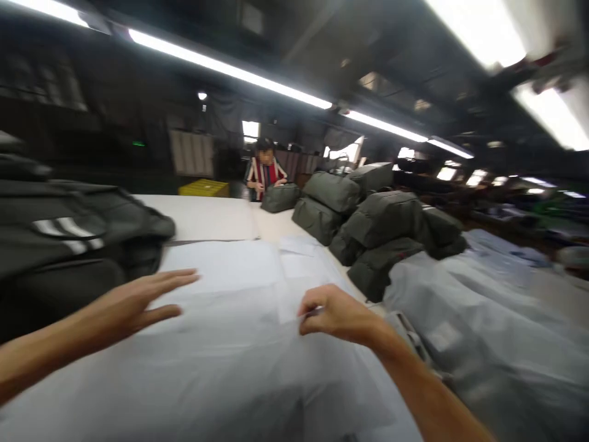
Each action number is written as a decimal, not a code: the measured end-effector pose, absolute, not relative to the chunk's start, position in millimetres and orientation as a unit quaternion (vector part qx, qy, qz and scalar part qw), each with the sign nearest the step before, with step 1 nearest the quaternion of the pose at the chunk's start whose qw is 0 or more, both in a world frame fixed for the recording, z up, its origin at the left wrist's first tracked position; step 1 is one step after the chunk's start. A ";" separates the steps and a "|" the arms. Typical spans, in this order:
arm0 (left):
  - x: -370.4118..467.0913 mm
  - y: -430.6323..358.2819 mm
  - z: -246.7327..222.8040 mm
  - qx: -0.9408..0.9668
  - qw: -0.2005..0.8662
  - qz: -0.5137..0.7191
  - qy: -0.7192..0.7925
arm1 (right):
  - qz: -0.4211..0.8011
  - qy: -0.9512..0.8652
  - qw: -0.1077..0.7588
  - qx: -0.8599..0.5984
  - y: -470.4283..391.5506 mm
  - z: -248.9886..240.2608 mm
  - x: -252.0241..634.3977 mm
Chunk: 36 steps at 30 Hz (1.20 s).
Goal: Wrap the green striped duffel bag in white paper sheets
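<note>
A translucent white plastic bag [239,344] lies spread in front of me, blurred by motion. My right hand [338,313] pinches the sheer plastic between thumb and curled fingers near the bag's right part. Over its left part hovers my left hand [147,298], fingers stretched out and thumb apart, holding nothing. Beneath and beyond the plastic, white sheets [221,264] cover the table. Whatever lies under the lower part of the bag looks greyish and cannot be made out.
Dark green bags with white stripes [73,227] are piled at left. More dark green bags [381,218] stack along the right edge, beside items wrapped in clear plastic [488,331]. Across the table [202,215], a person [265,172] handles a bag near a yellow crate [204,188].
</note>
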<state>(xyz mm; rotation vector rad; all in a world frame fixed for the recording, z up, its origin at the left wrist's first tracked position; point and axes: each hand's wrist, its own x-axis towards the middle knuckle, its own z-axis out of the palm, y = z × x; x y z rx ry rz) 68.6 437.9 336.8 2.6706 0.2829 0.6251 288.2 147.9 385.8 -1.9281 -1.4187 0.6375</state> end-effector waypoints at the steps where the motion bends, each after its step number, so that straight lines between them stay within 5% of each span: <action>1: 62.4 429.7 339.5 0.968 0.171 0.172 0.060 | 0.225 -0.552 0.323 -0.735 142.2 389.2 284.0; 6: 78.2 359.1 334.7 0.983 0.123 0.013 -0.134 | 0.195 -0.597 0.248 -0.737 114.3 392.8 273.1; 13: 74.7 319.0 324.6 0.979 0.012 0.049 -0.199 | 0.138 -0.665 0.147 -0.719 95.5 399.2 258.4; 20: 80.9 298.0 325.0 0.967 -0.078 0.138 -0.199 | 0.151 -0.672 0.140 -0.711 97.9 406.3 250.5; 36: 85.2 281.8 275.9 0.952 0.201 -0.114 -0.203 | 0.247 -0.575 0.241 -0.742 159.6 394.3 268.4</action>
